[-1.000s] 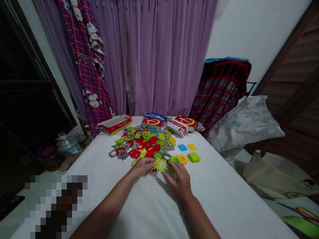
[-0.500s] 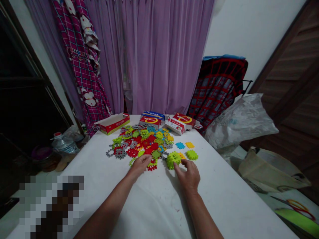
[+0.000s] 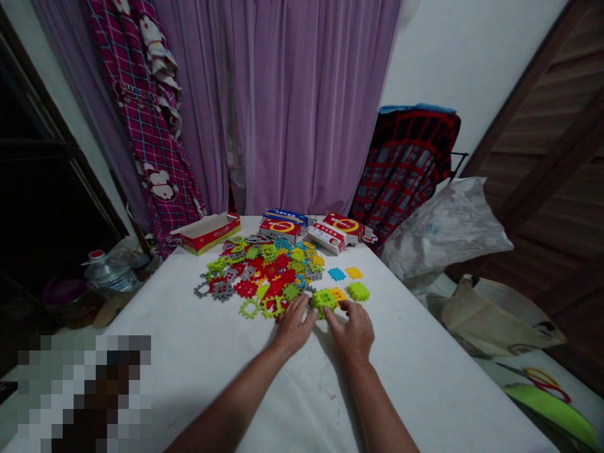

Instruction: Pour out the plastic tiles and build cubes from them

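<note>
A lime-green block (image 3: pixel 323 301) built of notched, interlocking plastic squares sits on the white-covered table. My right hand (image 3: pixel 353 330) is at its near right side, thumb against it and the other fingers curled. From the left, my left hand (image 3: pixel 296 326) reaches in beside the block with its fingers stretched and thumb apart; whether it touches is unclear. Just beyond the right fingers lies a yellow square piece (image 3: pixel 338 294), partly hidden. A lime-green frame piece (image 3: pixel 249 308) and a red-and-green cluster lie left of my left hand.
A heap of mixed interlocking pieces (image 3: pixel 271 267) covers the table's middle. Blue (image 3: pixel 336 274), yellow (image 3: pixel 353 272) and green (image 3: pixel 358 291) squares lie to the right. Behind stand an open red box (image 3: pixel 212 236) and several small cartons (image 3: pixel 282 228). A plastic bag (image 3: pixel 438 226) hangs beyond the right edge.
My left hand has moved right, from the red and green pieces to beside the lime-green block. My right hand has stayed at the block. The view has shifted slightly.
</note>
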{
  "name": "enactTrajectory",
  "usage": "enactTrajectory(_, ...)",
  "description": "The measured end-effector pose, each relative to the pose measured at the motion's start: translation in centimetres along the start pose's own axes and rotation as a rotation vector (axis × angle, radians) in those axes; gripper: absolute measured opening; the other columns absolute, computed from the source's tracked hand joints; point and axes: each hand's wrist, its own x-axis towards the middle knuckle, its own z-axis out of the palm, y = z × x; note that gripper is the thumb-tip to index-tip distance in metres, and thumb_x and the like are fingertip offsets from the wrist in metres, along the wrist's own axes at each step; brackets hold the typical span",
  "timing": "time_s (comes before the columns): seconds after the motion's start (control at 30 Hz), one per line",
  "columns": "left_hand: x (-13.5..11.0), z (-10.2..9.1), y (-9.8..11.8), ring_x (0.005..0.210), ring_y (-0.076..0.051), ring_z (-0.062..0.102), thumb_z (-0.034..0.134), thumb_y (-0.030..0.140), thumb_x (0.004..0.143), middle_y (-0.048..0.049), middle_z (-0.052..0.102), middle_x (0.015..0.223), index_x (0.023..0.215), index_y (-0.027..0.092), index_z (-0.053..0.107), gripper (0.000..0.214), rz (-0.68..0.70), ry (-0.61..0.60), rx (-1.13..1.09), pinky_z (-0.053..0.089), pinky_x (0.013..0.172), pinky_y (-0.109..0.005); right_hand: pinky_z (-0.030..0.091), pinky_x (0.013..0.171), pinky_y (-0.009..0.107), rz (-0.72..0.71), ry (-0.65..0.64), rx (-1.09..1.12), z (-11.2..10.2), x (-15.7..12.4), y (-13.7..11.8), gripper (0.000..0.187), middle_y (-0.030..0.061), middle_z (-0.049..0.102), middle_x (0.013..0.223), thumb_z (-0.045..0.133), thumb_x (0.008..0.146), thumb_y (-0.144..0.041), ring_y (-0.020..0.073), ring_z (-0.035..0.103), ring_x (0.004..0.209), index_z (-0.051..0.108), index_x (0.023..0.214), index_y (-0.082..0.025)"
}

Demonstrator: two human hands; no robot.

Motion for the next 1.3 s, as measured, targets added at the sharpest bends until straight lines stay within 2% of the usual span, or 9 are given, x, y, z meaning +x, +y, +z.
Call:
enactTrajectory(0.13, -0.3, 1.2, 1.6, 0.149, -0.025, 0.021, 0.039, 0.045, 0.093, -0.0078, 0.031, 0.158, 0.148, 0.017, 0.041, 0.061, -0.107, -0.056, 0.123, 0.014, 0.122, -0.042, 0.046, 0.074, 0.035, 0.036, -0.037, 0.063, 0.3, 0.1, 0.9, 0.041, 0.0084, 0.067, 0.087, 0.043, 0.093, -0.052, 0.0208, 0.059, 0.078, 0.065, 0.099, -0.018)
enactTrajectory(0.3, -0.3, 1.1, 2.7, 0.150, -0.024, 0.016, 0.031, 0.045, 0.095, -0.0073, 0.023, 0.161, 0.151, 0.015, 0.033, 0.063, -0.144, -0.125, 0.197, 0.011, 0.123, -0.042, 0.047, 0.083, 0.040, 0.005, -0.093, 0.096, 0.6, -0.2, 1.0, 0.039, 0.0112, 0.069, 0.092, 0.038, 0.095, -0.043, 0.0238, 0.061, 0.088, 0.068, 0.098, -0.019)
enactTrajectory(0.67, -0.1, 0.7, 1.0, 0.145, -0.024, 0.032, 0.041, 0.044, 0.092, -0.0126, 0.040, 0.154, 0.143, 0.012, 0.048, 0.060, -0.033, -0.049, 0.053, 0.021, 0.121, -0.038, 0.048, 0.081, 0.042, 0.022, -0.061, 0.111, 0.6, -0.1, 1.8, 0.044, 0.0135, 0.070, 0.093, 0.037, 0.096, -0.048, 0.0256, 0.062, 0.087, 0.068, 0.097, -0.017)
enactTrajectory(0.77, 0.2, -1.7, -0.8, 0.139, -0.024, 0.042, 0.052, 0.042, 0.088, -0.0110, 0.050, 0.147, 0.136, 0.017, 0.056, 0.055, 0.000, 0.070, 0.004, 0.029, 0.118, -0.037, 0.048, 0.083, 0.041, 0.051, -0.081, 0.113, 0.4, 0.2, 2.6, 0.048, 0.0135, 0.070, 0.093, 0.035, 0.096, -0.051, 0.0256, 0.062, 0.089, 0.069, 0.095, -0.017)
enactTrajectory(0.93, 1.8, -8.3, -4.2, 0.119, -0.024, 0.060, 0.061, 0.028, 0.079, -0.0098, 0.068, 0.124, 0.118, 0.018, 0.068, 0.041, -0.044, 0.286, 0.030, 0.043, 0.105, -0.036, 0.047, 0.083, 0.039, 0.136, -0.107, 0.104, 0.3, 0.7, 3.6, 0.058, 0.0143, 0.070, 0.094, 0.030, 0.094, -0.057, 0.0258, 0.062, 0.090, 0.071, 0.094, -0.015)
enactTrajectory(1.0, 2.7, -10.8, -5.3, 0.098, -0.021, 0.069, 0.058, 0.026, 0.081, -0.0080, 0.075, 0.106, 0.111, 0.016, 0.071, 0.034, -0.090, 0.323, 0.058, 0.052, 0.089, -0.032, 0.047, 0.082, 0.039, 0.163, -0.110, 0.099, 0.3, 0.7, 3.8, 0.061, 0.0141, 0.070, 0.095, 0.030, 0.093, -0.060, 0.0259, 0.062, 0.090, 0.072, 0.095, -0.015)
enactTrajectory(1.1, 4.0, -14.2, -6.5, 0.078, -0.017, 0.069, 0.054, 0.029, 0.085, -0.0030, 0.076, 0.087, 0.102, 0.018, 0.073, 0.028, -0.138, 0.365, 0.253, 0.052, 0.071, -0.026, 0.047, 0.080, 0.038, 0.190, -0.127, 0.099, 0.5, 0.7, 4.0, 0.064, 0.0137, 0.070, 0.095, 0.029, 0.092, -0.062, 0.0264, 0.062, 0.091, 0.072, 0.095, -0.015)
enactTrajectory(1.2, 5.5, -17.0, -7.4, 0.080, -0.017, 0.068, 0.056, 0.027, 0.084, -0.0018, 0.075, 0.088, 0.099, 0.021, 0.074, 0.024, -0.182, 0.411, 0.461, 0.051, 0.071, -0.025, 0.047, 0.080, 0.038, 0.204, -0.136, 0.114, 0.7, 0.5, 4.1, 0.065, 0.0136, 0.071, 0.096, 0.029, 0.091, -0.065, 0.0269, 0.063, 0.092, 0.072, 0.093, -0.016)
enactTrajectory(1.3, 7.0, -19.3, -8.2, 0.097, -0.022, 0.065, 0.059, 0.023, 0.082, -0.0061, 0.073, 0.103, 0.102, 0.021, 0.074, 0.025, -0.217, 0.443, 0.591, 0.048, 0.084, -0.030, 0.048, 0.082, 0.038, 0.219, -0.126, 0.130, 0.6, 0.3, 4.3, 0.066, 0.0128, 0.072, 0.097, 0.030, 0.090, -0.067, 0.0270, 0.063, 0.094, 0.072, 0.091, -0.017)
